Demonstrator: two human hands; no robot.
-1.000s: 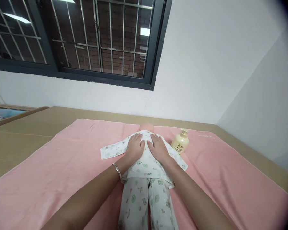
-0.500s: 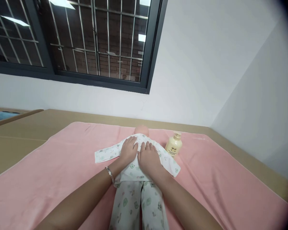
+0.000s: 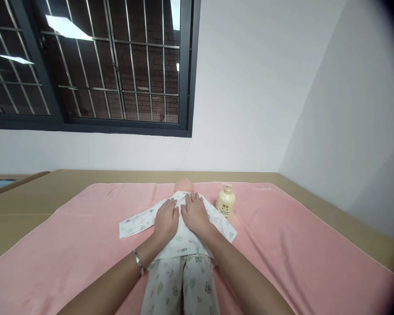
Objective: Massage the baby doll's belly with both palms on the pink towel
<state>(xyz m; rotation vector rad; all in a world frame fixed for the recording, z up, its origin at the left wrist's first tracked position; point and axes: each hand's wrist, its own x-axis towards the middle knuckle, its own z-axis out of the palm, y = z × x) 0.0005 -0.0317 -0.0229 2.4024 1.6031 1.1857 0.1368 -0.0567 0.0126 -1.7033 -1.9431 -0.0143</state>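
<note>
A baby doll (image 3: pixel 184 185) lies on a pink towel (image 3: pixel 82 249), its round head at the far end. It is dressed in a white printed top (image 3: pixel 185 243) and matching trousers (image 3: pixel 164 282); the sleeves spread out to both sides. My left hand (image 3: pixel 167 218) rests flat on the left side of the top, fingers stretched out. On the right side of the top lies my right hand (image 3: pixel 195 214), also flat with fingers extended. Neither hand grips anything. A silver bracelet (image 3: pixel 138 262) circles my left wrist. Just right of the doll stands a cream pump bottle (image 3: pixel 226 201).
The towel covers a wooden table (image 3: pixel 29 197) that meets a white wall (image 3: pixel 236 109) at the back and right. A dark-framed window (image 3: pixel 124 127) with metal bars is above. At the far left is a wooden edge (image 3: pixel 19 181) with something blue behind it.
The camera view has tilted up and shifted, so everything sits lower and further left. My right hand has slid slightly up the top toward the doll's head; my left hand stays flat on it.
</note>
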